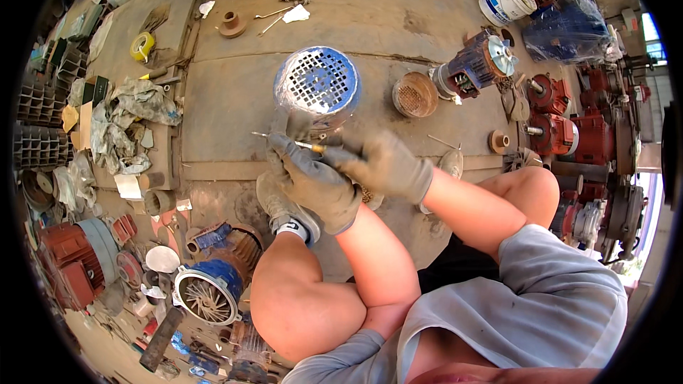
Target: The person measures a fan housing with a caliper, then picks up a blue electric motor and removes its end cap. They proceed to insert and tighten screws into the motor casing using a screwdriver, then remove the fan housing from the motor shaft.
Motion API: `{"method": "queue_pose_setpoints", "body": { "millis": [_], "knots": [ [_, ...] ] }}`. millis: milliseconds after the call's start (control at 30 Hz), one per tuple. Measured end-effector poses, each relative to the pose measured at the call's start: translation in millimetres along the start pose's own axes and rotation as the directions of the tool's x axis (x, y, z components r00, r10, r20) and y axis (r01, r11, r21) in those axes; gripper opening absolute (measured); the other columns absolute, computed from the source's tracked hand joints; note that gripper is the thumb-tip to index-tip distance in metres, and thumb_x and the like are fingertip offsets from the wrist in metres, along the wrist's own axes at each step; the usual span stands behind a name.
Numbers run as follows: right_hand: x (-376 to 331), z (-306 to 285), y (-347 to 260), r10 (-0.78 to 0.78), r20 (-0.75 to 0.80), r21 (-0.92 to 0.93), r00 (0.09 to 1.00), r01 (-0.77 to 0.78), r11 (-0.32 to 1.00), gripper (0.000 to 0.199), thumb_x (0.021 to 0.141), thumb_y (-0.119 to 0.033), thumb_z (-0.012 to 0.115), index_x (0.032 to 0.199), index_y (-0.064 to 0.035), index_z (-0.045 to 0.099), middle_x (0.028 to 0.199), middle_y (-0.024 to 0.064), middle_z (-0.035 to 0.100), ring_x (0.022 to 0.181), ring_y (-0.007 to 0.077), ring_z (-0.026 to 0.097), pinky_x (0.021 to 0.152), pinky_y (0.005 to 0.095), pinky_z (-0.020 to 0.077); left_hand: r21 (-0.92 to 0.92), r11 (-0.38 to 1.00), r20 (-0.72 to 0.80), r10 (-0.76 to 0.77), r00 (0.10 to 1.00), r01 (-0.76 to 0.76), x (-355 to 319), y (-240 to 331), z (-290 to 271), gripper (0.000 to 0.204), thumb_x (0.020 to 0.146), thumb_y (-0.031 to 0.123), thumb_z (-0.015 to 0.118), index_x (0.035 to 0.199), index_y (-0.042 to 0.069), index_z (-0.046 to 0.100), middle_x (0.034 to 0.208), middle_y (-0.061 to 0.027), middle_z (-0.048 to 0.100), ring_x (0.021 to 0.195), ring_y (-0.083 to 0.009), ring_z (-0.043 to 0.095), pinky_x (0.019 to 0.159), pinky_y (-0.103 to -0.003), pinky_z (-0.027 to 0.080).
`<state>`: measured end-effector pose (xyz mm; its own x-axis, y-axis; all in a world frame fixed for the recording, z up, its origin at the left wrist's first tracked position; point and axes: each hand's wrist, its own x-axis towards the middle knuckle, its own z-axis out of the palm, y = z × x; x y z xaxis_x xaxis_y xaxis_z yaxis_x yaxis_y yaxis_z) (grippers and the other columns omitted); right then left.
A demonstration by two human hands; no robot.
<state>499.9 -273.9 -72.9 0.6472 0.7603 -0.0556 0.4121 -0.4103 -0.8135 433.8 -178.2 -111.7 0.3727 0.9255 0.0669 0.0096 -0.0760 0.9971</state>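
Note:
Both my hands wear grey work gloves and are held close together in front of my knees. A thin screwdriver (313, 146) with a yellow part on its handle lies nearly level between them. My left hand (316, 181) has its fingers closed around the shaft, whose tip sticks out to the left. My right hand (388, 163) is smeared by motion and closed at the handle end. Just beyond stands a round blue fan cover (318, 80) with a grid of square holes and clear plastic wrap around it. Neither hand visibly touches the cover.
A blue electric motor (469, 67) with a pale fan and a rusty bowl (415, 94) stand to the right. Red motors (551, 134) line the right side. At the lower left sits a blue motor (210, 288). Yellow tape (142, 46) and crumpled plastic (139, 117) lie left.

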Motion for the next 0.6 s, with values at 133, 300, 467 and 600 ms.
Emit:
{"method": "queue_pose_setpoints", "body": {
  "millis": [133,300,467,600],
  "knots": [
    [85.5,-56.3,19.6,0.346,-0.205,0.121,0.916,-0.327,0.937,0.050,0.099,-0.044,0.077,0.127,-0.0031,0.076,0.113,0.0220,0.080,0.102,0.0300,0.079,0.093,0.0446,0.0604,-0.441,0.872,-0.145,-0.301,0.942,0.211,2.5,10.2,9.3,0.059,0.117,0.030,0.058,0.163,-0.005,0.046,0.163,-0.0231,0.053,0.146,-0.0319,0.057,0.118,-0.044,0.049],
    [200.3,-52.3,68.1,0.183,-0.128,-0.040,0.975,-0.189,0.981,0.040,0.104,-0.043,0.069,0.128,-0.0134,0.082,0.127,0.0182,0.080,0.111,0.0291,0.077,0.102,0.0415,0.0586,-0.404,0.863,-0.118,-0.378,0.918,0.304,-10.0,-1.4,18.4,0.067,0.117,0.031,0.059,0.169,-0.003,0.035,0.171,-0.0235,0.042,0.154,-0.0298,0.047,0.126,-0.040,0.040],
    [236.9,-48.3,155.5,-0.344,0.194,-0.140,0.919,0.373,0.917,0.033,0.110,-0.025,0.060,0.135,-0.0191,0.081,0.132,0.0126,0.079,0.113,0.0293,0.076,0.106,0.0380,0.0563,-0.085,0.959,0.003,-0.272,0.962,0.271,-28.0,-16.8,35.6,0.082,0.116,0.037,0.061,0.175,-0.002,0.018,0.176,-0.0252,0.032,0.158,-0.0320,0.041,0.126,-0.041,0.038],
    [209.6,-31.4,114.6,-0.146,0.204,-0.177,0.968,0.183,0.967,0.032,0.105,-0.016,0.068,0.134,-0.0120,0.081,0.129,0.0149,0.080,0.110,0.0240,0.076,0.098,0.0365,0.0587,0.329,0.944,0.006,0.015,1.000,-0.016,-49.2,-96.9,49.7,0.088,0.117,0.040,0.058,0.173,-0.008,0.010,0.177,-0.0332,0.022,0.160,-0.0395,0.036,0.131,-0.048,0.031]
  ]
}}
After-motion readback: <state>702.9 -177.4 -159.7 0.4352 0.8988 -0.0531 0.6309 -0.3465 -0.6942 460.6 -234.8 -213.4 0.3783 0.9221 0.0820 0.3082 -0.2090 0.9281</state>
